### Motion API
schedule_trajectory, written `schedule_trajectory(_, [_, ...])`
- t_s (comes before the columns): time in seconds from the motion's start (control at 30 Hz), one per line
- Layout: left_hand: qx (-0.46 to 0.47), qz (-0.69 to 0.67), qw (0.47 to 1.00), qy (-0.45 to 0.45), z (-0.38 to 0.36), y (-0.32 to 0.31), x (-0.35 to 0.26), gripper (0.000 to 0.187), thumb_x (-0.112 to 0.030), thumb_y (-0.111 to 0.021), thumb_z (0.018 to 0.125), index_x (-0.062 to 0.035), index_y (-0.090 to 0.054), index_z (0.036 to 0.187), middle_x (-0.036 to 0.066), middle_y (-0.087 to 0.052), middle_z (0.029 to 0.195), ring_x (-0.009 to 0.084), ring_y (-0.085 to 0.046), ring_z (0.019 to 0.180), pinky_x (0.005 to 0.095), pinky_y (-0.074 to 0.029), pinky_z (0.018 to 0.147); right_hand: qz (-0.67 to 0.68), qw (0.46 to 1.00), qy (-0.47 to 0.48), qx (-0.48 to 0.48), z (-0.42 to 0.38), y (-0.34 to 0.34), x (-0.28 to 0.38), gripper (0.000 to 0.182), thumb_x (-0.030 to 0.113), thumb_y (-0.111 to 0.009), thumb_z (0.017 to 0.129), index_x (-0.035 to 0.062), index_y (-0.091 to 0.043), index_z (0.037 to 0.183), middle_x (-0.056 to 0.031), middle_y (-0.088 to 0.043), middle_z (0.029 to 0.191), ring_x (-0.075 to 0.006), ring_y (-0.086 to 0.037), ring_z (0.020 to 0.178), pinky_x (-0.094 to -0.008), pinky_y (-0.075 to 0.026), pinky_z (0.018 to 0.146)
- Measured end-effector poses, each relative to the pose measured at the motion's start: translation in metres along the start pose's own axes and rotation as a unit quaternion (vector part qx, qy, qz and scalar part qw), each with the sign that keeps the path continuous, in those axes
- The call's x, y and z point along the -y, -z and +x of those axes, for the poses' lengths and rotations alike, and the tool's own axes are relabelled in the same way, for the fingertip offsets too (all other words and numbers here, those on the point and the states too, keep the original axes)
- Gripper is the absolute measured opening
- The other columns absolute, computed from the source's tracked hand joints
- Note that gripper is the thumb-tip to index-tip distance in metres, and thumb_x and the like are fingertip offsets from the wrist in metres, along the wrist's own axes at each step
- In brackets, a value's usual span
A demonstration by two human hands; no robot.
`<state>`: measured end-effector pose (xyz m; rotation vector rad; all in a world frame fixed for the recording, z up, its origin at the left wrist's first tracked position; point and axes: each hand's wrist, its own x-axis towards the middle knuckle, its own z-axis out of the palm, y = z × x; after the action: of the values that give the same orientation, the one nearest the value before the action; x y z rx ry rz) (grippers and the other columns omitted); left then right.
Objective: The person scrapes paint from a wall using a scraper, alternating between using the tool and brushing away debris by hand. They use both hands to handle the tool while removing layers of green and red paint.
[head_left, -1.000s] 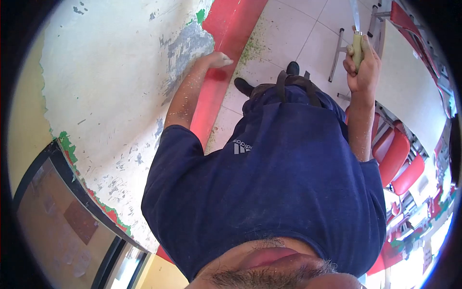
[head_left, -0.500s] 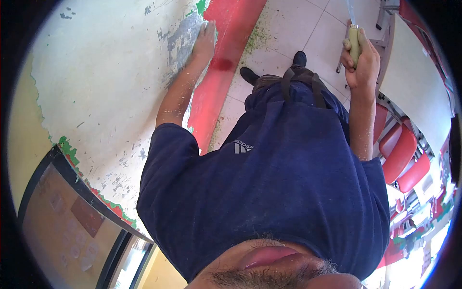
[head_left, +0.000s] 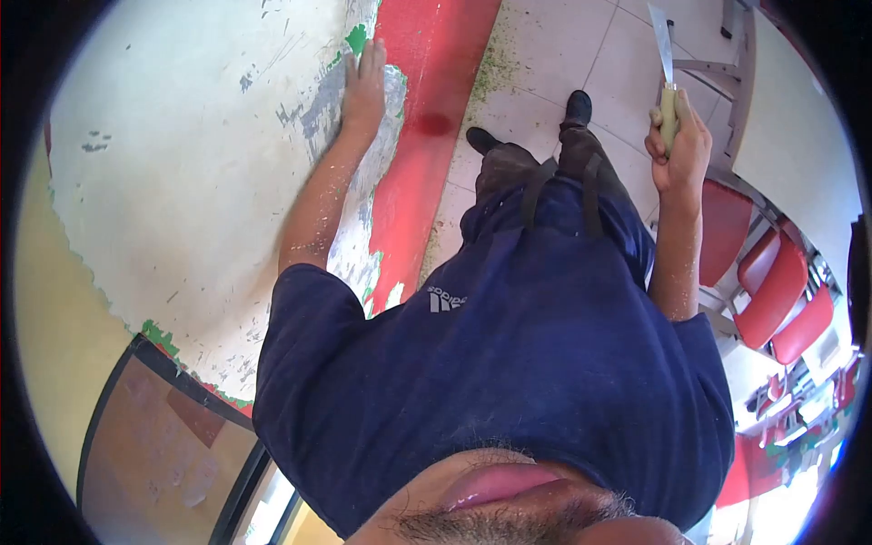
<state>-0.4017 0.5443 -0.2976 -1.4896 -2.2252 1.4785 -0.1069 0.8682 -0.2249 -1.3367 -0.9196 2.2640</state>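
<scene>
My left hand (head_left: 363, 95) lies flat against the scraped wall (head_left: 173, 182), its fingers stretched out and slightly apart. Under and around it are grey patches, with a bit of green paint (head_left: 356, 38) just above the fingertips. Off to the right, my right hand (head_left: 683, 150) is closed around the pale yellow-green handle of a scraper (head_left: 669, 113). The scraper's thin metal blade points up and away from me, touching nothing. White flecks dot both forearms.
A red painted band (head_left: 422, 136) runs along the lower wall. Green paint chips (head_left: 495, 73) litter the tiled floor (head_left: 554, 45). Red chairs (head_left: 772, 295) and a white table (head_left: 799, 136) stand at the right. A dark-framed board (head_left: 173, 436) is at the lower left.
My left hand has shifted slightly left and down in view, and its fingers now show more clearly apart. The scraper has dropped lower in view, showing more of its blade. The whole view has tilted a little.
</scene>
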Motion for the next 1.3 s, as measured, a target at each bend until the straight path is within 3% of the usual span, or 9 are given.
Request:
schedule_trajectory(0.1, [-0.001, 0.101, 0.992, -0.072, 0.009, -0.024, -0.028, 0.065, -0.025, -0.05, 0.086, -0.0029, -0.032, 0.145, 0.013, -0.021, 0.155, 0.0268, -0.016, 0.144, 0.0529, -0.014, 0.115, -0.015, 0.999, -0.036, -0.02, 0.02, 0.006, -0.019, 0.024, 0.024, -0.052, 0.098, 0.0006, -0.058, 0.103, -0.008, -0.055, 0.068, -0.0082, -0.039, 0.041, -0.0209, -0.026, 0.035])
schedule_trajectory(0.23, [0.214, -0.126, 0.938, -0.242, 0.032, -0.027, -0.056, 0.055, -0.03, -0.047, 0.091, -0.0013, -0.044, 0.138, 0.016, -0.037, 0.147, 0.0267, -0.033, 0.137, 0.0492, -0.017, 0.115, -0.076, 0.995, -0.055, -0.021, 0.058, 0.01, -0.063, 0.024, 0.023, -0.052, 0.097, 0.0009, -0.058, 0.105, -0.0051, -0.055, 0.068, -0.0061, -0.042, 0.044, -0.0203, -0.027, 0.036])
schedule_trajectory(0.3, [0.336, -0.455, 0.789, -0.24, 0.037, -0.009, -0.06, 0.056, -0.041, -0.043, 0.094, -0.0002, -0.049, 0.133, 0.017, -0.045, 0.141, 0.0288, -0.042, 0.131, 0.0475, -0.021, 0.113, -0.055, 0.994, -0.069, 0.066, 0.065, -0.012, -0.086, 0.03, 0.021, -0.049, 0.099, 0.0001, -0.054, 0.119, -0.001, -0.052, 0.068, -0.0038, -0.038, 0.043, -0.0188, -0.027, 0.035])
schedule_trajectory(0.37, [0.241, -0.855, 0.457, -0.04, 0.023, -0.043, -0.097, 0.065, -0.054, -0.037, 0.096, 0.0011, -0.054, 0.127, 0.017, -0.05, 0.135, 0.0331, -0.048, 0.124, 0.0469, -0.028, 0.11, -0.083, 0.979, -0.093, 0.163, 0.071, -0.038, -0.117, 0.026, 0.021, -0.05, 0.098, 0.0013, -0.059, 0.113, -0.0008, -0.055, 0.071, -0.0028, -0.04, 0.045, -0.0188, -0.028, 0.036])
schedule_trajectory(0.43, [0.069, -0.986, 0.146, 0.042, 0.007, 0.004, -0.08, 0.071, -0.058, -0.029, 0.098, -0.0002, -0.042, 0.137, 0.021, -0.054, 0.128, 0.0331, -0.05, 0.122, 0.0487, -0.032, 0.107, -0.12, 0.945, -0.127, 0.276, 0.07, -0.069, -0.161, 0.022, 0.018, -0.053, 0.096, 0.0018, -0.069, 0.096, -0.0023, -0.063, 0.076, -0.002, -0.044, 0.049, -0.02, -0.031, 0.04])
schedule_trajectory(0.53, [-0.145, -0.98, 0.053, 0.126, -0.004, 0.057, -0.05, 0.068, -0.053, -0.03, 0.099, 0.0018, -0.033, 0.14, 0.025, -0.056, 0.121, 0.0333, -0.054, 0.116, 0.0469, -0.039, 0.102, -0.067, 0.918, -0.11, 0.374, 0.06, -0.132, -0.206, 0.02, 0.012, -0.057, 0.093, 0.0005, -0.068, 0.107, 0.0005, -0.065, 0.081, -0.002, -0.044, 0.056, -0.0205, -0.038, 0.051])
schedule_trajectory(0.77, [-0.15, -0.862, 0.157, 0.458, 0.007, 0.039, -0.038, 0.041, -0.035, -0.034, 0.103, 0.0023, -0.051, 0.099, 0.016, -0.062, 0.077, 0.0275, -0.066, 0.071, 0.0393, -0.056, 0.069, -0.01, 0.92, -0.058, 0.387, 0.038, -0.197, -0.277, 0.031, 0.006, -0.062, 0.09, 0.0059, -0.064, 0.12, 0.0103, -0.052, 0.069, -0.0003, -0.041, 0.06, -0.0199, -0.038, 0.052])
schedule_trajectory(1.0, [-0.08, -0.853, 0.179, 0.483, -0.003, 0.055, -0.025, 0.036, -0.039, -0.037, 0.102, -0.0088, -0.044, 0.084, 0.003, -0.042, 0.058, 0.0178, -0.049, 0.05, 0.0352, -0.049, 0.052, -0.067, 0.935, -0.014, 0.347, 0.017, -0.195, -0.281, 0.009, 0.006, -0.067, 0.085, -0.0028, -0.07, 0.084, -0.0047, -0.05, 0.05, -0.0018, -0.043, 0.05, -0.0228, -0.038, 0.045])
schedule_trajectory(1.3, [-0.079, -0.839, 0.175, 0.509, 0.005, 0.062, -0.022, 0.035, -0.037, -0.035, 0.103, -0.01, -0.041, 0.081, 0.001, -0.033, 0.056, 0.015, -0.04, 0.046, 0.0328, -0.042, 0.047, -0.048, 0.93, -0.074, 0.356, 0.024, -0.2, -0.253, 0.013, 0.005, -0.064, 0.086, -0.004, -0.066, 0.077, 0.0022, -0.049, 0.055, -0.0011, -0.04, 0.055, -0.0234, -0.031, 0.045])
